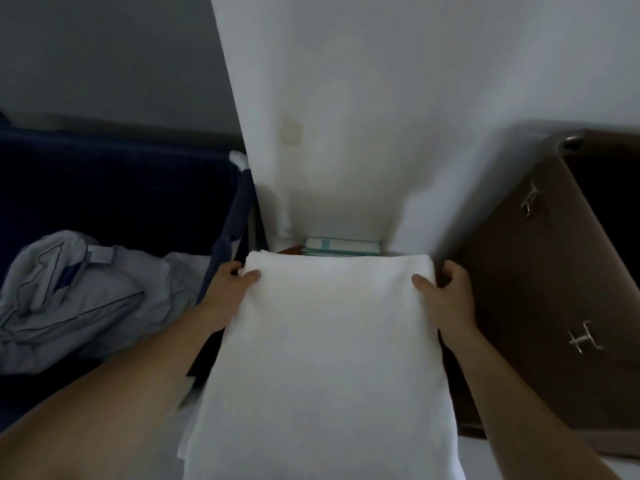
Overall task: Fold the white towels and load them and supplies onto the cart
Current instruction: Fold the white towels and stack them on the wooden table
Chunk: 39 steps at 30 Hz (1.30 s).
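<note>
A folded white towel [329,341] fills the middle of the view, stretching from near my body to a white wall. My left hand [232,289] grips its far left corner, thumb on top and fingers underneath. My right hand [446,292] grips the far right corner the same way. Just beyond the towel's far edge lies a stack of teal-and-white packets [341,245] on a reddish-brown surface, mostly hidden by the towel.
A dark blue linen bag [104,188] hangs at the left with crumpled pale-blue bedding [76,299] in it. A brown cabinet [540,289] with two metal handles stands at the right. The white wall [346,116] rises straight ahead.
</note>
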Motion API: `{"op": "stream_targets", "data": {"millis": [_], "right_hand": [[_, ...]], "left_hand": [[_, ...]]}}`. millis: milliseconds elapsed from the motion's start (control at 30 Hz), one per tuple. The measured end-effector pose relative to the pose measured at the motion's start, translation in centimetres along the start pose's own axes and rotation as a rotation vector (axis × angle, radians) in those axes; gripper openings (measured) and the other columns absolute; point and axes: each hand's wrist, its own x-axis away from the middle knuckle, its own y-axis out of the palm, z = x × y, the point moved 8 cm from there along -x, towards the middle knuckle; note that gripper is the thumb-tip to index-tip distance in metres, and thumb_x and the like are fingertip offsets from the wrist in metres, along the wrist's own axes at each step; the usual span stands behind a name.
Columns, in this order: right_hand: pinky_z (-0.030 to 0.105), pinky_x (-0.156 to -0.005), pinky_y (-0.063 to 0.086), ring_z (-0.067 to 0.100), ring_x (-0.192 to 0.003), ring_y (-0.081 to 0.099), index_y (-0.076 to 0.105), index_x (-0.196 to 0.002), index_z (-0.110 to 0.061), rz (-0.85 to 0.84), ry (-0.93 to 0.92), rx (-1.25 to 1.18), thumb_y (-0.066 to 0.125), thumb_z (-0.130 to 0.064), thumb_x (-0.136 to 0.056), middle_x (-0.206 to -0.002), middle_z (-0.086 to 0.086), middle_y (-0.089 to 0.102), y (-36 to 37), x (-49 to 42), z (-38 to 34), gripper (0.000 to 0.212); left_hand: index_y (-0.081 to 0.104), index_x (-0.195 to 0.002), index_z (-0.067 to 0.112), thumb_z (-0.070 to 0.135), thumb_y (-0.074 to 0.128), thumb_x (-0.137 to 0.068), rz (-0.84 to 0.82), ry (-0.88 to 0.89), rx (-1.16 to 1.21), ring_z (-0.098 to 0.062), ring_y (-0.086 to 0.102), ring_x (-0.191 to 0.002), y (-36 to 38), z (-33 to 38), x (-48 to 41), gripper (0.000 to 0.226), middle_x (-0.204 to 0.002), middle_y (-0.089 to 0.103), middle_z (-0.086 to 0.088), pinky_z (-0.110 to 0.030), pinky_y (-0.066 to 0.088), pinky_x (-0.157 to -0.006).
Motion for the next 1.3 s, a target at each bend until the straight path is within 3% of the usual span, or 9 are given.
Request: {"op": "stream_targets", "data": {"millis": [133, 233, 367, 533, 633, 733, 900, 1133, 1300], "right_hand": [[0.047, -0.107, 0.044, 0.028, -0.125, 0.050, 0.035, -0.149, -0.015, -0.038, 0.012, -0.013, 0.081, -0.031, -0.080, -0.151, 0.007, 0.030, -1.5, 4.9, 1.1, 0.084], [0.040, -0.098, 0.047, 0.024, -0.115, 0.055, 0.039, -0.147, -0.012, -0.083, 0.093, 0.065, 0.081, -0.036, -0.079, -0.141, 0.007, 0.047, -2.7, 9.8, 3.2, 0.083], [0.042, -0.076, 0.059, 0.021, -0.079, 0.069, 0.069, -0.102, -0.012, -0.151, 0.172, 0.041, 0.082, -0.034, -0.077, -0.097, 0.006, 0.073, -4.2, 16.1, 6.3, 0.036], [0.029, -0.057, 0.055, 0.020, -0.069, 0.071, 0.072, -0.087, -0.009, -0.209, 0.219, -0.001, 0.088, -0.033, -0.070, -0.082, 0.008, 0.076, -5.2, 21.4, 8.6, 0.034], [0.034, -0.061, 0.056, 0.026, -0.073, 0.072, 0.073, -0.088, -0.008, -0.248, 0.251, -0.005, 0.091, -0.031, -0.066, -0.079, 0.009, 0.076, -5.5, 23.0, 9.2, 0.036], [0.034, -0.058, 0.055, 0.028, -0.077, 0.071, 0.071, -0.094, -0.008, -0.286, 0.209, -0.030, 0.088, -0.025, -0.072, -0.085, 0.010, 0.075, -5.4, 23.3, 8.3, 0.033], [0.035, -0.076, 0.058, 0.020, -0.087, 0.071, 0.068, -0.101, -0.022, -0.246, 0.038, -0.207, 0.079, -0.026, -0.082, -0.097, 0.002, 0.075, -5.8, 22.3, 5.7, 0.022], [0.046, -0.085, 0.056, 0.030, -0.091, 0.067, 0.066, -0.096, -0.013, -0.137, 0.195, -0.134, 0.070, -0.036, -0.090, -0.098, 0.010, 0.071, -5.2, 22.9, 10.7, 0.024], [0.042, -0.077, 0.048, 0.029, -0.081, 0.059, 0.060, -0.088, -0.006, -0.086, 0.218, 0.117, 0.063, -0.042, -0.092, -0.091, 0.012, 0.064, -5.8, 22.3, 11.4, 0.037]], "left_hand": [[0.036, -0.147, 0.019, 0.036, 0.074, -0.086, -0.143, -0.100, 0.101, -0.026, 0.063, -0.104, -1.7, -2.8, 3.3, 0.074, -0.128, 0.060, -0.007, -0.042, 0.055, -0.085], [0.055, -0.127, 0.014, 0.033, 0.073, -0.086, -0.242, -0.142, 0.129, -0.028, 0.070, -0.097, -2.4, -5.5, 7.0, 0.048, -0.120, 0.067, -0.012, -0.038, 0.057, -0.075], [0.070, -0.115, 0.010, 0.032, 0.069, -0.087, -0.454, -0.143, 0.191, -0.027, 0.071, -0.100, -3.1, -8.9, 12.5, 0.035, -0.114, 0.073, -0.011, -0.039, 0.054, -0.082], [0.072, -0.109, 0.008, 0.035, 0.078, -0.075, -0.429, -0.192, 0.195, -0.023, 0.071, -0.085, -5.1, -12.2, 17.4, 0.044, -0.104, 0.075, -0.011, -0.031, 0.053, -0.067], [0.071, -0.113, 0.008, 0.038, 0.083, -0.060, -0.461, -0.201, 0.190, -0.028, 0.067, -0.100, -4.9, -12.3, 19.4, 0.061, -0.109, 0.074, -0.011, -0.034, 0.053, -0.081], [0.067, -0.121, 0.013, 0.032, 0.082, -0.071, -0.449, -0.151, 0.178, -0.032, 0.063, -0.112, -4.6, -10.4, 19.8, 0.055, -0.115, 0.072, -0.009, -0.046, 0.045, -0.104], [0.066, -0.110, 0.011, 0.016, 0.072, -0.086, -0.368, 0.028, 0.209, -0.026, 0.072, -0.086, -4.7, -7.0, 19.6, 0.025, -0.106, 0.074, -0.013, -0.034, 0.057, -0.067], [0.058, -0.132, 0.006, 0.021, 0.074, -0.079, -0.441, -0.065, 0.248, -0.032, 0.067, -0.109, -2.9, -10.9, 19.2, 0.057, -0.118, 0.070, -0.014, -0.044, 0.054, -0.093], [0.064, -0.119, 0.006, 0.041, 0.087, -0.064, -0.402, -0.261, 0.023, -0.029, 0.071, -0.096, -4.0, -13.9, 18.6, 0.069, -0.105, 0.075, -0.010, -0.040, 0.059, -0.083]]}}
